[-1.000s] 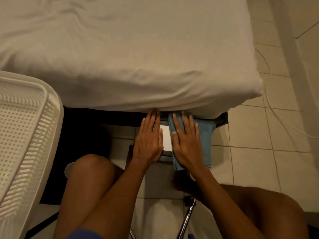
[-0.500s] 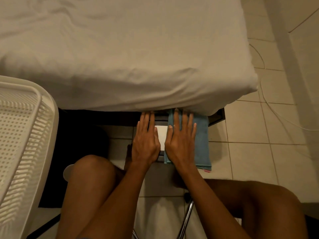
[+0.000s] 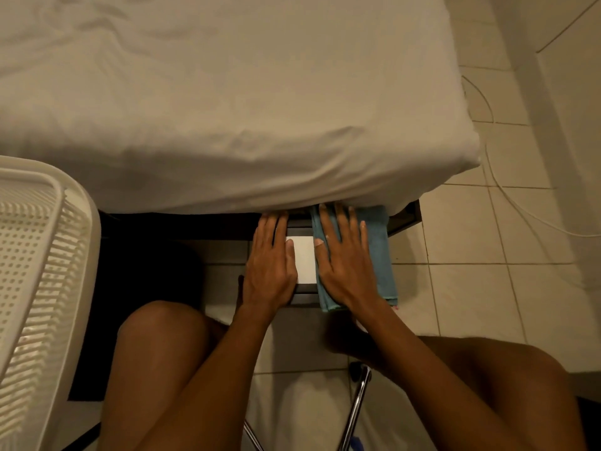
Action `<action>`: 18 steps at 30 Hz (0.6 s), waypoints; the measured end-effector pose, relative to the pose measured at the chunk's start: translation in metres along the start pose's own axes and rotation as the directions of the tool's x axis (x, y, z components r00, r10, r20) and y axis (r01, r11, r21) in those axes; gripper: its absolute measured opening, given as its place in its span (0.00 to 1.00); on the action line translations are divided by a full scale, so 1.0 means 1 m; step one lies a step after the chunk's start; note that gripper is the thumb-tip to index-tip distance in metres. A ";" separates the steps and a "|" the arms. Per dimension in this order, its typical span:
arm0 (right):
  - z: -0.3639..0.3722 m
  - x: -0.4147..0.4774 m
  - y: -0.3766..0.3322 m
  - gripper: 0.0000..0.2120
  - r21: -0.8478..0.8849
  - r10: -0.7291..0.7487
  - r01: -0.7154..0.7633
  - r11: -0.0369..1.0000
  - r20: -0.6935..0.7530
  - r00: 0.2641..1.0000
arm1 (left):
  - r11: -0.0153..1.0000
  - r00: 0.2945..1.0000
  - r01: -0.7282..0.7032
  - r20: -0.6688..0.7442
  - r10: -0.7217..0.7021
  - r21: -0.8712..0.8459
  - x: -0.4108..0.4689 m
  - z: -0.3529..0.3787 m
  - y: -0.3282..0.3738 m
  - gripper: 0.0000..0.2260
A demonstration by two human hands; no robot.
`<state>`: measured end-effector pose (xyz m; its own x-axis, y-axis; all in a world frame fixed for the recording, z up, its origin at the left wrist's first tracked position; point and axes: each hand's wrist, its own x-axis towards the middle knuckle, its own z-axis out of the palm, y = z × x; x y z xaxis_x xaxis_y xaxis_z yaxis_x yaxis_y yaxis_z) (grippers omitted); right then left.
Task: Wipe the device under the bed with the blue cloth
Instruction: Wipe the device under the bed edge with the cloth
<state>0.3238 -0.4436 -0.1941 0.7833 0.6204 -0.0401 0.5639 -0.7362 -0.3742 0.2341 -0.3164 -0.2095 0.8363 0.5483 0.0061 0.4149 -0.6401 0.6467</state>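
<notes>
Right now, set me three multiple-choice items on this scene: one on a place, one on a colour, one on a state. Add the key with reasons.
1. Where does the blue cloth lie?
A) left of the left hand
B) under the right hand
C) between the two hands

2. What colour is the top of the device where it shows between the hands?
A) black
B) red
C) white

3. How does the left hand lie?
A) flat on the device, fingers straight
B) clenched in a fist
C) pinching the blue cloth

Key:
1 B, the right hand presses flat on the blue cloth.
2 C, a white strip shows between the two thumbs.
3 A, its palm and straight fingers rest on the device.
</notes>
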 end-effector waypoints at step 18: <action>0.012 -0.014 -0.034 0.29 -0.057 0.177 -0.179 0.982 -0.042 0.983 | 0.997 0.997 0.072 -0.002 -0.072 -0.006 -0.002 0.004 -0.001 0.22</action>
<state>0.2904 -0.4243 -0.1920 0.8812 0.4681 -0.0665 0.4282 -0.8497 -0.3076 0.2340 -0.3191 -0.2132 0.8036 0.5940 -0.0388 0.4716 -0.5956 0.6503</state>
